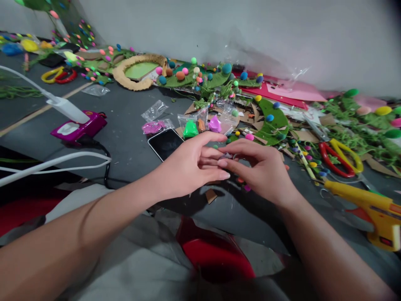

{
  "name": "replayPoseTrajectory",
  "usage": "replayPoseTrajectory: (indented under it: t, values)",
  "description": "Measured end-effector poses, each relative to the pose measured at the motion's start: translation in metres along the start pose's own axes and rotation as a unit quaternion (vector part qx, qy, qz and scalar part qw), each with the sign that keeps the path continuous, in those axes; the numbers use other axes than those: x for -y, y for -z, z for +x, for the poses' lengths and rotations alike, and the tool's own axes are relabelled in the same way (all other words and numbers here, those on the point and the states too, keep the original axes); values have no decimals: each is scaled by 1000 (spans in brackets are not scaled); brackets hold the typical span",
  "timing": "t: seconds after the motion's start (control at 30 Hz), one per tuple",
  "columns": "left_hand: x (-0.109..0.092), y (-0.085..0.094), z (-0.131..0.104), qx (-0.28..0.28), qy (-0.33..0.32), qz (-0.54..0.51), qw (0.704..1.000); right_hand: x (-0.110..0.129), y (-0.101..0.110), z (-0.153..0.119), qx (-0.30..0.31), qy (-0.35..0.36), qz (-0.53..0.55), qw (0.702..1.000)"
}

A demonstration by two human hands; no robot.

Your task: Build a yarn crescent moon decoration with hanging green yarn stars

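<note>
From here, I see the right hand (261, 170) pinching a small purplish bit (227, 156) above the desk (127, 119), up against the loosely cupped left hand (188, 163), perhaps to steady something so tiny.

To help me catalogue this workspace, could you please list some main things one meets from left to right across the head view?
Purple socket block, tan ring, black-screened phone, left hand, right hand, yellow glue gun.
</note>
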State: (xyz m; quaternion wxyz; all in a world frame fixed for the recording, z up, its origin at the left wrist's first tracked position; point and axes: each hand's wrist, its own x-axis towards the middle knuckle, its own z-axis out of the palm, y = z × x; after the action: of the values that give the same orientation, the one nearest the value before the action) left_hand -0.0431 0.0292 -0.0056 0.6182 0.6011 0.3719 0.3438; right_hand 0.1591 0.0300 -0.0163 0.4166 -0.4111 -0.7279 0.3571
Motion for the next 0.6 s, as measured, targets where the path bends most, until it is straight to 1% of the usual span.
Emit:
replayPoseTrajectory:
  t: [0.07,0.17,0.23,0.3,0.37,0.5,0.6]
  values:
    - [0,0,0,-17,-21,45,999,3,-3,-1,-17,10,-6,1000]
    - [-2,1,0,-44,-40,107,992,5,2,1,-52,0,-20,998]
    - [-4,0,-1,-50,-39,118,991,3,7,3,-81,-18,-30,996]
    - [-5,0,-2,-52,-28,105,993,1,13,4,-104,-25,-33,994]
    - [-5,0,-2,-44,-12,75,996,-1,15,4,-97,-24,-24,995]
    - [-2,0,-3,-22,-6,12,1000,-2,11,3,-22,-21,7,1000]
    - [-2,0,-4,-17,-14,4,1000,-1,4,1,-10,-11,6,1000]
